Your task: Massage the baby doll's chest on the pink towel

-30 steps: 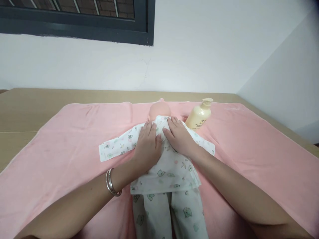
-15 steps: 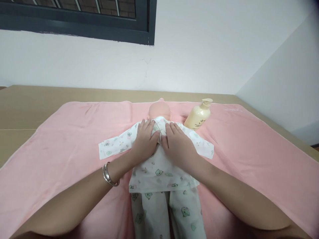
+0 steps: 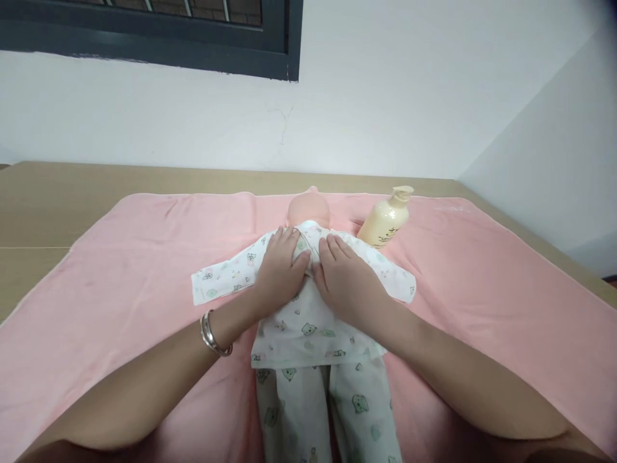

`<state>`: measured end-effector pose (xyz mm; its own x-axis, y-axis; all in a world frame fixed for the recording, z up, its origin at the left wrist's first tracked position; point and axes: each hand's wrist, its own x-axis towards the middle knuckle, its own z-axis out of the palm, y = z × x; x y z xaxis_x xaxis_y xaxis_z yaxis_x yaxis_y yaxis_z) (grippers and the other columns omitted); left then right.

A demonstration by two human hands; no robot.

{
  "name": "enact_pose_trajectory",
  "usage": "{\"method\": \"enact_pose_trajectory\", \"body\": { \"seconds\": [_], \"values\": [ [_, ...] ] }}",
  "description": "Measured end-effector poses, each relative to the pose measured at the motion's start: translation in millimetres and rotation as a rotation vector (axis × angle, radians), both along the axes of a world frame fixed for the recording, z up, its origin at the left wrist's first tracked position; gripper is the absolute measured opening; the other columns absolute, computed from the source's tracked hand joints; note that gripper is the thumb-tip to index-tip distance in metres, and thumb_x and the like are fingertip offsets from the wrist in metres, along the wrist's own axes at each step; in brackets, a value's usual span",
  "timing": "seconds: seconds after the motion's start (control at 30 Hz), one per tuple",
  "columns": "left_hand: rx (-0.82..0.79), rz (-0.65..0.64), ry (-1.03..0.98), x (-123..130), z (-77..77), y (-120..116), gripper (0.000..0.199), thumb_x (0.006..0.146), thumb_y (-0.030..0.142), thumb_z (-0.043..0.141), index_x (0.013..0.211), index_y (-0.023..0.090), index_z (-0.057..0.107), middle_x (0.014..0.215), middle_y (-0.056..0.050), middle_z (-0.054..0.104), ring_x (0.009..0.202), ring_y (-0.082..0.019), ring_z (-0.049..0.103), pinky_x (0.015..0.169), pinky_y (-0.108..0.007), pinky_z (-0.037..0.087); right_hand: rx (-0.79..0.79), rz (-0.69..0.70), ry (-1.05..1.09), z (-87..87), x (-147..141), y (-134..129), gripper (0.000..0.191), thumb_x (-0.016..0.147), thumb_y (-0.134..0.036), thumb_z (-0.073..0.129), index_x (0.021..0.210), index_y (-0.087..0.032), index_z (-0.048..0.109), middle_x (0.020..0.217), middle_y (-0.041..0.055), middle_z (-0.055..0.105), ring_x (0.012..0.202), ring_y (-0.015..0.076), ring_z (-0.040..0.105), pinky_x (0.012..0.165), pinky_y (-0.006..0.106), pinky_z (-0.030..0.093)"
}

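A baby doll [image 3: 308, 211] lies on a pink blanket [image 3: 144, 238], its head toward the wall. It wears a white long-sleeved top [image 3: 301, 337] and matching trousers [image 3: 361, 411], both printed with small green animals. My left hand [image 3: 281, 270] rests flat on the left side of the doll's chest, fingers stretched toward its shoulder. On the right side of the chest lies my right hand [image 3: 349, 280], also flat, palm down on the cloth. Both thumbs point inward near the middle of the chest. The doll's sleeves spread out to either side; no doll hands show.
A cream pump bottle [image 3: 385, 218] stands tilted on the blanket, just beyond the doll's right-hand sleeve in view. Under the blanket is a wooden surface [image 3: 72, 193] that meets a white wall [image 3: 376, 96]. A dark-framed window [image 3: 193, 51] sits at upper left.
Both hands keep their places on the doll's chest. The whole view has shifted very slightly, with the scene sitting a little higher now.
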<state>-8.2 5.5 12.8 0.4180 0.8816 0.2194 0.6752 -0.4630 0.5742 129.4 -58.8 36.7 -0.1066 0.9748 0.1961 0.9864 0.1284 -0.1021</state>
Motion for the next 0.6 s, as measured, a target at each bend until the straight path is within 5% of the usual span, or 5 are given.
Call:
{"method": "enact_pose_trajectory", "body": {
  "seconds": [0.13,0.33,0.6],
  "values": [
    [0.059,-0.008,0.03,2,1.6,0,0.055,0.096,0.032,0.032,0.139,0.002,0.047,0.152,-0.019,0.042,0.147,-0.033,0.031,0.122,-0.055,0.028,0.021,0.039,-0.003,4.3,-2,-7,0.057,0.098,-0.027,0.026,0.14,0.006,0.045,0.145,0.0263,0.049,0.14,0.0348,0.042,0.116,0.05,0.037],
    [0.126,-0.006,0.071,6,2.1,-29,0.054,0.096,0.029,0.032,0.14,0.0,0.045,0.154,-0.022,0.038,0.149,-0.036,0.025,0.121,-0.058,0.028,-0.12,0.0,0.187,3.1,24,35,0.061,0.099,-0.037,0.027,0.146,0.001,0.037,0.155,0.0218,0.036,0.148,0.0308,0.029,0.12,0.048,0.031],
    [0.141,-0.037,-0.045,2,-6.9,-5,0.053,0.09,0.025,0.036,0.138,0.007,0.05,0.152,-0.015,0.043,0.148,-0.033,0.03,0.121,-0.056,0.029,-0.019,-0.01,0.01,-6.9,8,16,0.061,0.098,-0.032,0.027,0.145,0.008,0.036,0.151,0.0302,0.038,0.144,0.0397,0.033,0.118,0.053,0.03]
  ]
}}
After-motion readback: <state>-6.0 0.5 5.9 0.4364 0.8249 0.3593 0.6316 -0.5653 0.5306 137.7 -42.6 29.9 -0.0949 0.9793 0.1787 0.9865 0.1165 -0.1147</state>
